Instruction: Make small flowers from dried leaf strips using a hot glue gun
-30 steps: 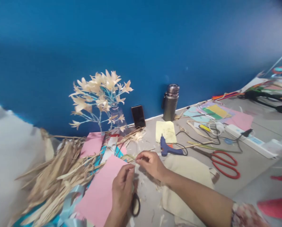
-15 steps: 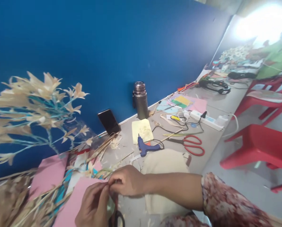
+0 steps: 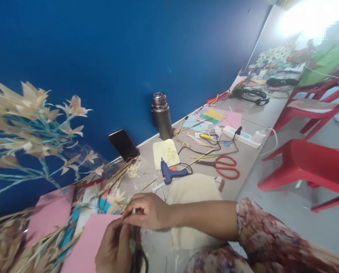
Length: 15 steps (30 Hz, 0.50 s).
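Observation:
My left hand (image 3: 114,246) and my right hand (image 3: 150,211) meet fingertip to fingertip low in the view. Both are closed in a pinch; whatever sits between the fingers is too small or hidden to name. Beneath them lies a pink paper sheet (image 3: 85,242), and a dark looped handle (image 3: 145,261) shows just right of my left hand. Under my right forearm is a cream cloth (image 3: 193,189). Beyond it a blue glue gun (image 3: 171,173) rests with its nozzle over a pale yellow sheet (image 3: 166,149). Red-handled scissors (image 3: 226,167) lie to the right.
Cream artificial flowers (image 3: 41,110) on blue stems stand at left. A phone (image 3: 123,145) and a steel flask (image 3: 164,119) stand by the blue wall. Cords run to a power strip (image 3: 240,136). Red plastic chairs (image 3: 308,163) stand right; a person in green (image 3: 323,64) is farther back.
The view has shifted slightly, so table objects appear farther left and a little higher. My hands stay pinched together, with little change in their pose.

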Tool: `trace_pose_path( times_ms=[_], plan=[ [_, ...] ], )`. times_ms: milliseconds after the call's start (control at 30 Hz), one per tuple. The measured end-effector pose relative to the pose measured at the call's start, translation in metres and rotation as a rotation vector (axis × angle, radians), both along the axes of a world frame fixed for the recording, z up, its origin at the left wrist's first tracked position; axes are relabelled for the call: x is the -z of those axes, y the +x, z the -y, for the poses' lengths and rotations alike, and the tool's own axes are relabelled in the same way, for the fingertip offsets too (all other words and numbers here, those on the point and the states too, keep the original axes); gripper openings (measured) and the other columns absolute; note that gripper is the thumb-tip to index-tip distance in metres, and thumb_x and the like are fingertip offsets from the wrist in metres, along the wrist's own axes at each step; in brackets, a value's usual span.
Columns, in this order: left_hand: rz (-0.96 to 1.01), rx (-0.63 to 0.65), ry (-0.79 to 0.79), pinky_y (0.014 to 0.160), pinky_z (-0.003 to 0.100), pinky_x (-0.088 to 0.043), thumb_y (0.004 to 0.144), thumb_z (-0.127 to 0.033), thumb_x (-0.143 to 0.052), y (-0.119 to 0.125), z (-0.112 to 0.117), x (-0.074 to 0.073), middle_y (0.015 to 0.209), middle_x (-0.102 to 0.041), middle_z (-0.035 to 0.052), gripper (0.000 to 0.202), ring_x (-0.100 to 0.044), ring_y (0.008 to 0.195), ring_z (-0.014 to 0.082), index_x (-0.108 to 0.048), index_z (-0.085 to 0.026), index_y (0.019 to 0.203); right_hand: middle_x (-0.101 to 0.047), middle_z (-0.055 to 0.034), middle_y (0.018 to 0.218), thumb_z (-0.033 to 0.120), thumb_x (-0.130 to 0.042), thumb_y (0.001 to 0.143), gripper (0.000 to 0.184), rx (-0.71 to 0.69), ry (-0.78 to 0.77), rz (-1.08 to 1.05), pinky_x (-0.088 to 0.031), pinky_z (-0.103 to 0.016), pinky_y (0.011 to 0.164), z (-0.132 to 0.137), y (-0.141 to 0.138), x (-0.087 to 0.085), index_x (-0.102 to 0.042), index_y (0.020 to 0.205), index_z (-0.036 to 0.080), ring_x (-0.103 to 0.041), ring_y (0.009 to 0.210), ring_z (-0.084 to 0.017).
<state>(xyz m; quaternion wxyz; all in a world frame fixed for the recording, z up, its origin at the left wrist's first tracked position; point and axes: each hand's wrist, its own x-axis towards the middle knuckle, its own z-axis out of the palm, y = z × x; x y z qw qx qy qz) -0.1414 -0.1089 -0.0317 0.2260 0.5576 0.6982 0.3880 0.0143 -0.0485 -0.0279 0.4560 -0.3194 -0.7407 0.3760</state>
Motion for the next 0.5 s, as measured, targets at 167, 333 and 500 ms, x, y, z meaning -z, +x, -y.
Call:
trace_pose_path(
  times_ms=[167,333,500],
  plan=[
    [0.018,0.018,-0.034,0.068,0.028,-0.050,0.080,-0.052,-0.057,0.010,0.003,-0.011,0.076,-0.071,0.0024,0.034,-0.065,0.072,0.0206,-0.068,-0.021,0.087,-0.071,-0.0023,0.077,0.021,-0.072,0.080,0.007,-0.005,-0.192,-0.207,-0.048,-0.021,0.067,-0.001,0.000,-0.009,-0.073,0.075,0.017,-0.063,0.071,-0.013],
    [0.146,0.112,-0.053,0.054,0.025,-0.046,0.086,-0.047,-0.055,0.019,0.009,-0.017,0.060,-0.060,-0.0015,0.028,-0.057,0.054,0.0158,-0.062,-0.020,0.082,-0.067,0.0011,0.067,0.031,-0.072,0.076,0.015,0.056,-0.497,-0.379,-0.040,-0.019,0.048,-0.014,0.021,-0.042,-0.073,0.079,0.016,-0.050,0.050,-0.008],
    [0.123,0.218,0.001,0.059,0.027,-0.049,0.089,-0.046,-0.053,0.019,0.014,-0.014,0.066,-0.064,0.0017,0.030,-0.060,0.061,0.0171,-0.064,-0.019,0.082,-0.064,0.0029,0.061,0.026,-0.069,0.076,0.010,0.256,-0.378,-0.198,-0.040,-0.019,0.049,-0.059,0.057,-0.067,-0.072,0.077,0.016,-0.051,0.050,-0.008]
  ],
)
